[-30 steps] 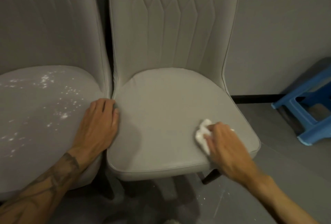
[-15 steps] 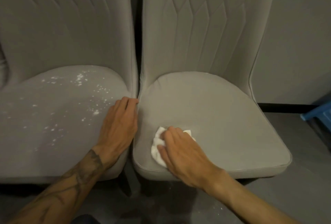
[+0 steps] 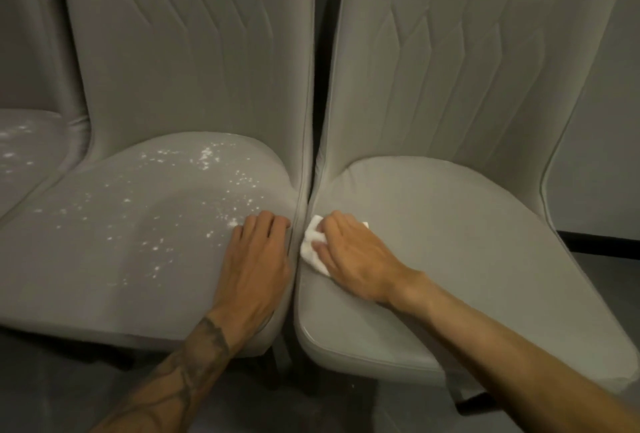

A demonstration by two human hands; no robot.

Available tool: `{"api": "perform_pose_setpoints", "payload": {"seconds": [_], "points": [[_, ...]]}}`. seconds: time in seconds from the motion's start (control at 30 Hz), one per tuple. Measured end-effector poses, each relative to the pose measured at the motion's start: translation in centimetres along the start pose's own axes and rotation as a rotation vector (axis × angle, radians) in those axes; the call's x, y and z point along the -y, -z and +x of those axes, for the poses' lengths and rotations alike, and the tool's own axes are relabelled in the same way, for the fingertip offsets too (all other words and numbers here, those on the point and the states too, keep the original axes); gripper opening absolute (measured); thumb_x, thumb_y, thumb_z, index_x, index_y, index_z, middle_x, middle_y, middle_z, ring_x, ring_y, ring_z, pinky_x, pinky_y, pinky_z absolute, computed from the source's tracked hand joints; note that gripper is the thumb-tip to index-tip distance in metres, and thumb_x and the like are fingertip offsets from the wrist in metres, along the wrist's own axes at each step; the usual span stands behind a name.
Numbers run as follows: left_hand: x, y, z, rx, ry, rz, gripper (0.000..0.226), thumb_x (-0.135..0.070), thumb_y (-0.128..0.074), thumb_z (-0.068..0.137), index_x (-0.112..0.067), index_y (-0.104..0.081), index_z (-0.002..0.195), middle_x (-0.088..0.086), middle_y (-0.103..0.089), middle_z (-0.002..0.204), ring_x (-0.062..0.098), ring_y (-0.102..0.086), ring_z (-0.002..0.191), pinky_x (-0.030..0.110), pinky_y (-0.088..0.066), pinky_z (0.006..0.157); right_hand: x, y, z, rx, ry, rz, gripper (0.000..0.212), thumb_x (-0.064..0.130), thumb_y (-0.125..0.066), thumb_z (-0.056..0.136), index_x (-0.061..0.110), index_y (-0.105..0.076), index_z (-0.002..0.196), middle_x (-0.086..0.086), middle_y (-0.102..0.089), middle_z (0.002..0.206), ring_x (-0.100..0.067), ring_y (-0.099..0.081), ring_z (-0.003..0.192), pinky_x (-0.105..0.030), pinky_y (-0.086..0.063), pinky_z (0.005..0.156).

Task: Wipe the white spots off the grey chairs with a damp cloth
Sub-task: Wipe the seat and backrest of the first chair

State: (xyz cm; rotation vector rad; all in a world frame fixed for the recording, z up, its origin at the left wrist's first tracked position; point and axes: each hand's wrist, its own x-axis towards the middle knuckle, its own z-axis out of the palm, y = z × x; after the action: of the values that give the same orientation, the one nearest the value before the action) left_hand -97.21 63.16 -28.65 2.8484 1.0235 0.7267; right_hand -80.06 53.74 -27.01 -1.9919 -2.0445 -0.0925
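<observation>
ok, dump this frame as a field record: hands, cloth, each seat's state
left hand: flat, palm down, on the right edge of the middle seat, holding nothing
right hand: pressing the white cloth onto the right seat, near its left edge
right seat: no white spots visible
middle seat: scattered white spots, densest toward the back and right
far-left seat: partly in view, white spots on it
right backrest: pale smear near the top
gap between chairs: narrow, seats nearly touching

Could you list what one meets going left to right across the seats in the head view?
Far-left chair seat with spots → spotted middle seat → left hand → white cloth → right hand → clean right seat.
</observation>
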Motion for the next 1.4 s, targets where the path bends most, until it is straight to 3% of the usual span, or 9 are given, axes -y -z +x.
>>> {"api": "perform_pose_setpoints", "payload": {"seconds": [0.27, 0.4, 0.57, 0.73, 0.83, 0.97, 1.13, 1.3, 1.4], "points": [[-0.3, 0.5, 0.3, 0.081, 0.058, -0.019, 0.035, -0.006, -0.040, 0.083, -0.011, -0.064, 0.107, 0.011, -0.060, 0.104, 0.030, -0.056, 0.092, 0.045, -0.047, 0.080, -2.8, -0.4, 7.2, 0.007, -0.256, -0.025, 0.031, 0.024, -0.037, 0.105, -0.002, -0.053, 0.109, -0.024, -0.055, 0.113, -0.039, -0.051, 0.104, -0.044, -0.034, 0.095], [-0.2, 0.7, 0.3, 0.123, 0.057, -0.070, 0.045, -0.022, -0.029, 0.085, -0.009, -0.063, 0.111, 0.013, -0.061, 0.107, 0.032, -0.057, 0.095, 0.048, -0.049, 0.082, 1.2, -0.3, 1.6, 0.045, -0.064, 0.060, 0.029, 0.031, -0.037, 0.105, 0.006, -0.052, 0.105, -0.014, -0.053, 0.106, -0.030, -0.049, 0.095, -0.042, -0.039, 0.087], [-0.2, 0.8, 0.4, 0.139, 0.071, -0.101, 0.056, -0.021, -0.024, 0.074, -0.008, -0.061, 0.114, 0.012, -0.060, 0.108, 0.033, -0.056, 0.096, 0.049, -0.049, 0.082, 3.8, 1.3, -4.2, 0.133, 0.028, 0.114, 0.024, 0.040, -0.031, 0.107, 0.022, -0.046, 0.108, 0.006, -0.044, 0.105, -0.007, -0.037, 0.088, -0.018, -0.028, 0.082], [0.1, 0.5, 0.4, 0.166, 0.060, -0.095, 0.049, -0.028, -0.037, 0.079, -0.008, -0.060, 0.117, 0.014, -0.060, 0.111, 0.034, -0.057, 0.099, 0.049, -0.048, 0.085, 4.0, 1.1, -0.9, 0.087, -0.082, -0.008, 0.032, 0.033, -0.029, 0.107, 0.010, -0.052, 0.107, -0.008, -0.050, 0.108, -0.022, -0.046, 0.096, -0.039, -0.039, 0.089], [0.1, 0.7, 0.3, 0.171, 0.066, -0.102, 0.057, -0.021, -0.029, 0.073, -0.009, -0.058, 0.120, 0.012, -0.058, 0.112, 0.032, -0.054, 0.101, 0.048, -0.047, 0.085, 5.7, 1.1, -4.2, 0.124, 0.025, 0.017, 0.034, 0.038, -0.023, 0.108, 0.017, -0.050, 0.112, -0.001, -0.049, 0.111, -0.017, -0.045, 0.096, -0.033, -0.039, 0.091], [0.2, 0.5, 0.2, 0.145, 0.059, -0.086, 0.053, 0.002, -0.046, 0.067, -0.010, -0.058, 0.118, 0.011, -0.056, 0.109, 0.033, -0.053, 0.098, 0.048, -0.046, 0.083, 6.6, 1.9, -8.4, 0.132, 0.045, 0.044, 0.030, 0.042, -0.024, 0.108, 0.024, -0.047, 0.113, 0.006, -0.045, 0.108, -0.009, -0.041, 0.090, -0.023, -0.039, 0.086], [0.2, 0.3, 0.2, 0.150, 0.046, -0.085, 0.056, -0.015, -0.033, 0.069, -0.010, -0.058, 0.118, 0.011, -0.057, 0.109, 0.030, -0.053, 0.097, 0.045, -0.046, 0.082, 7.5, 1.1, -5.4, 0.086, -0.013, -0.013, 0.032, 0.035, -0.028, 0.108, 0.016, -0.053, 0.108, -0.002, -0.051, 0.107, -0.016, -0.046, 0.092, -0.035, -0.044, 0.087], [0.3, 0.1, -0.1, 0.117, 0.013, -0.003, 0.046, -0.003, -0.047, 0.068, -0.013, -0.056, 0.113, 0.010, -0.055, 0.105, 0.030, -0.053, 0.091, 0.045, -0.046, 0.077, 6.2, 2.5, -7.3, 0.176, -0.014, 0.078, 0.029, 0.045, -0.025, 0.107, 0.024, -0.045, 0.108, 0.006, -0.044, 0.107, -0.009, -0.039, 0.090, -0.025, -0.039, 0.085], [-0.1, 0.6, 0.0, 0.119, 0.016, 0.053, 0.042, 0.002, -0.057, 0.071, -0.011, -0.060, 0.110, 0.012, -0.057, 0.105, 0.031, -0.054, 0.090, 0.045, -0.047, 0.077, 4.6, 3.0, -5.9, 0.148, -0.140, 0.070, 0.031, 0.039, -0.028, 0.107, 0.016, -0.049, 0.109, -0.001, -0.048, 0.109, -0.016, -0.044, 0.093, -0.032, -0.039, 0.088]]}}
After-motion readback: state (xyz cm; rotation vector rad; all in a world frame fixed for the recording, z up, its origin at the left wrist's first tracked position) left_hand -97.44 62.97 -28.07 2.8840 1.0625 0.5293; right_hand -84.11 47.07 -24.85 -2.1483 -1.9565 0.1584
